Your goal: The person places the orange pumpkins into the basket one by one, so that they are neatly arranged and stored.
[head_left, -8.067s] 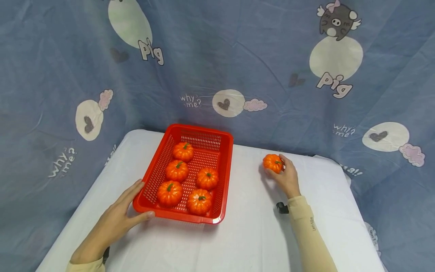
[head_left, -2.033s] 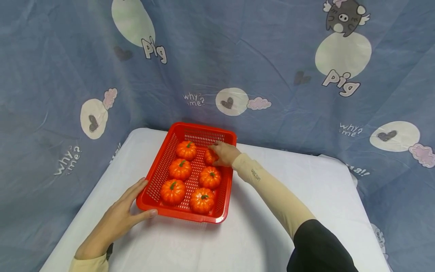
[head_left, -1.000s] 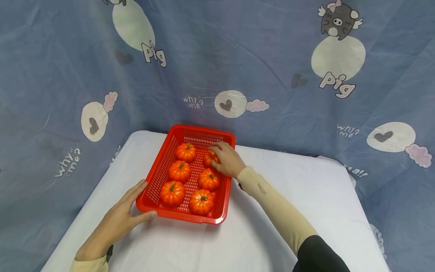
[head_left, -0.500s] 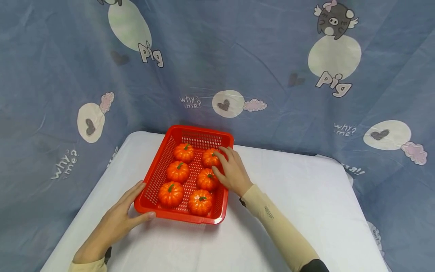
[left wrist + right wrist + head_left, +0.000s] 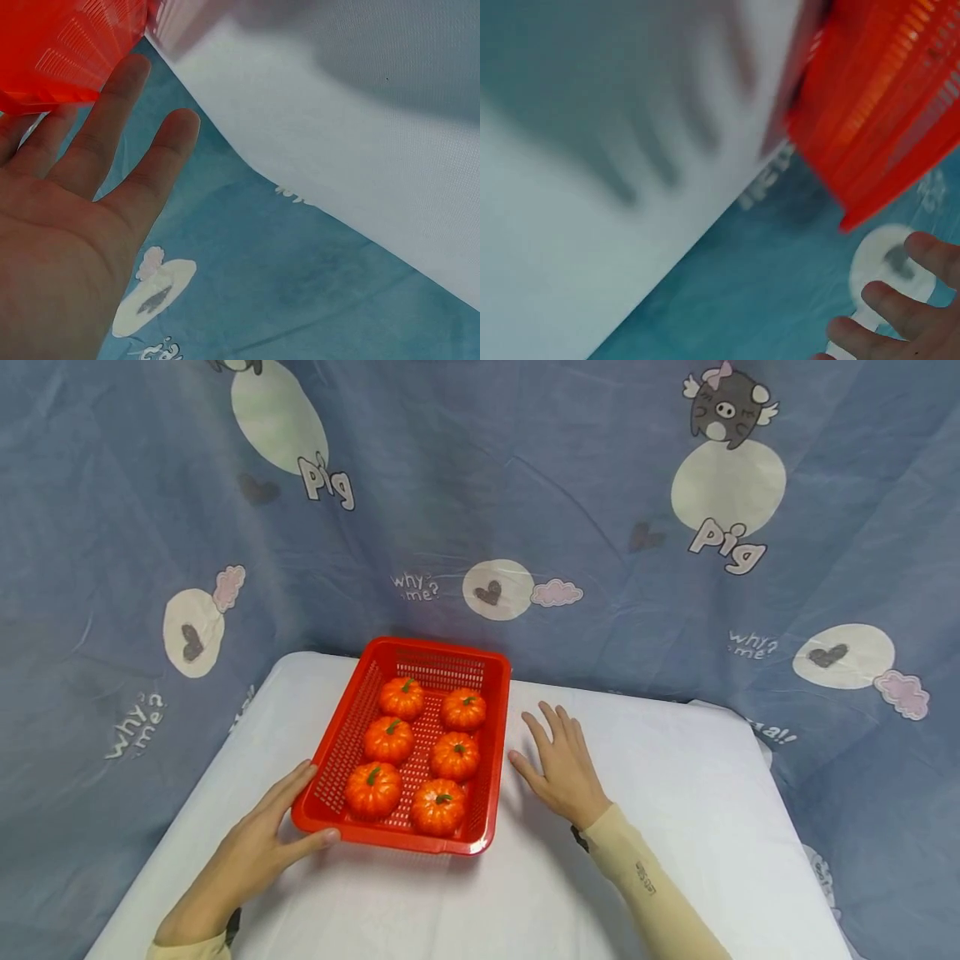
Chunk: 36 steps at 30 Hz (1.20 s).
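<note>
A red plastic basket (image 5: 498,752) with slotted walls stands on the white-covered table, holding several small orange pumpkins with green stems in two columns. The far right pumpkin (image 5: 463,710) lies behind another pumpkin (image 5: 454,757) in the right column. At the basket's near left corner my left hand (image 5: 251,852) rests against the rim, fingers along the side and thumb at the front edge. My right hand (image 5: 562,768) is spread in the air just right of the basket, holding nothing; its fingers also show in the right wrist view, apart from the basket wall (image 5: 885,105).
White cloth covers the table (image 5: 660,793), which extends to the right of the basket. A blue curtain (image 5: 600,643) printed with pigs and hearts hangs close behind the table and along both sides.
The right hand carried a pumpkin from the table's right into the basket's far right spot, let it go, and withdrew right over the rim. The left hand stayed at the basket corner.
</note>
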Tool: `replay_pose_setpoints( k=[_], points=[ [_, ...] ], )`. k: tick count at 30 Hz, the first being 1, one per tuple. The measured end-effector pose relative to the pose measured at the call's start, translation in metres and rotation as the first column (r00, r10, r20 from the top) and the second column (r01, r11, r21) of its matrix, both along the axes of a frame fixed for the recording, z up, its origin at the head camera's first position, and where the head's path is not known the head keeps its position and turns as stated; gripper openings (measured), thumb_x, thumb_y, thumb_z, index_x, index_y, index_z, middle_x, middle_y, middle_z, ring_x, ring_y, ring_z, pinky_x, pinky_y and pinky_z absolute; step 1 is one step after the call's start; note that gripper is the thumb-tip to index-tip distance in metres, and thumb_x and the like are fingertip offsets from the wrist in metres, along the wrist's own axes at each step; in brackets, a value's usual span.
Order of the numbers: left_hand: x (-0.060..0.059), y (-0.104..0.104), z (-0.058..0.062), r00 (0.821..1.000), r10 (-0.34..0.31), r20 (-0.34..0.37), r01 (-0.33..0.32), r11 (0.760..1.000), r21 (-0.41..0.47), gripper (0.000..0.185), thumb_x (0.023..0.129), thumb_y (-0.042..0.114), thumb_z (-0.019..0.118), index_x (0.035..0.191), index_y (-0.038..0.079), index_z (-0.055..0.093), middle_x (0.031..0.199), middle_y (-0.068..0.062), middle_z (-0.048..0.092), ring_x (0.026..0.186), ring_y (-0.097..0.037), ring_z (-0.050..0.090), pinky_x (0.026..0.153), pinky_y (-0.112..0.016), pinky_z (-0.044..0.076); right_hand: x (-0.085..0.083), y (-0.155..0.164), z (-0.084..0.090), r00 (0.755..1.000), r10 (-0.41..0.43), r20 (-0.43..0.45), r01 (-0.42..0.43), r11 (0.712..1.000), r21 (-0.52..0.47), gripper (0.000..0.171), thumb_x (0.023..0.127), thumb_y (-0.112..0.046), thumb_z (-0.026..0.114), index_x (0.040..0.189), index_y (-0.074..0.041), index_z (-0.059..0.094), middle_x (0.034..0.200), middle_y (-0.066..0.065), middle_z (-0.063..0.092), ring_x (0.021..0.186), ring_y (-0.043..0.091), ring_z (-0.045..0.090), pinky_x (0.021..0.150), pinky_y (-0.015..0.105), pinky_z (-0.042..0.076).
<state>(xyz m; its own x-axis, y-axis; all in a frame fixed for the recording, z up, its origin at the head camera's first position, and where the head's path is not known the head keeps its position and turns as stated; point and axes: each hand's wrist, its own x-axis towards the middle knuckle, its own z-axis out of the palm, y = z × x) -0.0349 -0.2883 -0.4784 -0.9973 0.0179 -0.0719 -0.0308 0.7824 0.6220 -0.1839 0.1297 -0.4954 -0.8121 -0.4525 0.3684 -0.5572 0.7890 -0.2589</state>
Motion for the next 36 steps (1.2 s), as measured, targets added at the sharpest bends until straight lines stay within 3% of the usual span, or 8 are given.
replay_pose_setpoints(
  k=[10, 19, 28, 33, 36],
  points=[
    [-0.004, -0.002, -0.001, 1.000, 0.001, 0.015, -0.001, 1.000, -0.011, 0.110, 0.079, 0.073, 0.070, 0.164, 0.027, 0.017, 0.169, -0.004, 0.018, 0.149, -0.042, 0.026, 0.103, -0.078, 0.030, 0.022, 0.082, -0.016, 0.990, -0.137, -0.037, 0.135, 0.989, -0.059, 0.065, 0.100, -0.042, 0.061, 0.152, -0.007, 0.045, 0.159, 0.027, 0.032, 0.146, 0.052, 0.023, 0.114, 0.073, 0.018],
    [-0.003, -0.001, -0.004, 1.000, -0.003, 0.004, 0.003, 1.000, 0.005, 0.108, 0.081, 0.071, 0.070, 0.164, 0.032, 0.013, 0.169, -0.006, 0.017, 0.148, -0.045, 0.026, 0.102, -0.078, 0.030, 0.036, 0.139, -0.029, 0.958, -0.285, -0.016, 0.284, 0.958, -0.049, 0.068, 0.100, -0.042, 0.062, 0.152, -0.004, 0.043, 0.158, 0.032, 0.028, 0.143, 0.059, 0.022, 0.112, 0.075, 0.016],
    [-0.002, -0.004, -0.007, 0.998, -0.010, -0.060, 0.012, 0.999, 0.030, 0.106, 0.083, 0.062, 0.075, 0.164, 0.031, 0.015, 0.168, -0.008, 0.019, 0.148, -0.046, 0.025, 0.104, -0.078, 0.028, 0.038, 0.150, -0.034, 0.951, -0.309, -0.002, 0.308, 0.951, -0.035, 0.067, 0.101, -0.042, 0.060, 0.151, -0.002, 0.043, 0.157, 0.034, 0.027, 0.143, 0.060, 0.021, 0.110, 0.077, 0.016],
    [-0.004, -0.006, 0.004, 0.997, -0.040, -0.067, 0.035, 0.997, -0.068, 0.105, 0.082, 0.067, 0.072, 0.163, 0.020, 0.025, 0.166, -0.012, 0.025, 0.142, -0.049, 0.031, 0.102, -0.078, 0.029, 0.037, 0.149, -0.035, 0.952, -0.306, 0.000, 0.306, 0.951, -0.032, 0.068, 0.100, -0.042, 0.061, 0.151, -0.002, 0.043, 0.157, 0.034, 0.027, 0.143, 0.060, 0.021, 0.110, 0.078, 0.016],
    [-0.009, -0.011, 0.015, 0.989, -0.059, -0.133, 0.039, 0.988, -0.150, 0.098, 0.084, 0.065, 0.072, 0.160, 0.015, 0.034, 0.163, -0.017, 0.031, 0.140, -0.050, 0.034, 0.104, -0.076, 0.030, 0.036, 0.149, -0.035, 0.952, -0.307, -0.001, 0.307, 0.951, -0.031, 0.068, 0.100, -0.042, 0.061, 0.152, -0.002, 0.042, 0.157, 0.034, 0.027, 0.143, 0.060, 0.020, 0.110, 0.077, 0.016]
  ],
)
